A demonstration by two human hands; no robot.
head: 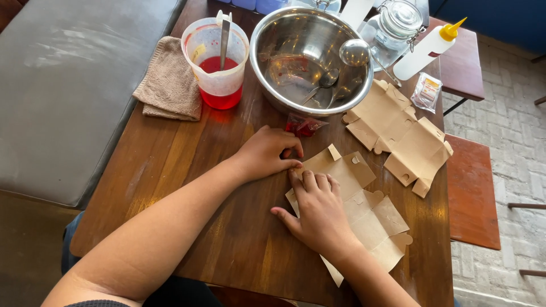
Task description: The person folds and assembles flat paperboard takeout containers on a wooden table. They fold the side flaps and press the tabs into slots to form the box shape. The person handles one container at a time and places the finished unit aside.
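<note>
A flat, unfolded brown cardboard box blank lies on the wooden table in front of me. My right hand presses flat on its left part, fingers spread. My left hand pinches the blank's upper left edge with fingertips curled. A second unfolded cardboard blank lies further right, untouched.
A steel mixing bowl with a ladle and spoon stands behind the hands. Beside it are a plastic jug of red liquid, a brown cloth, a small red packet, a glass jar, a squeeze bottle and a small wrapped packet.
</note>
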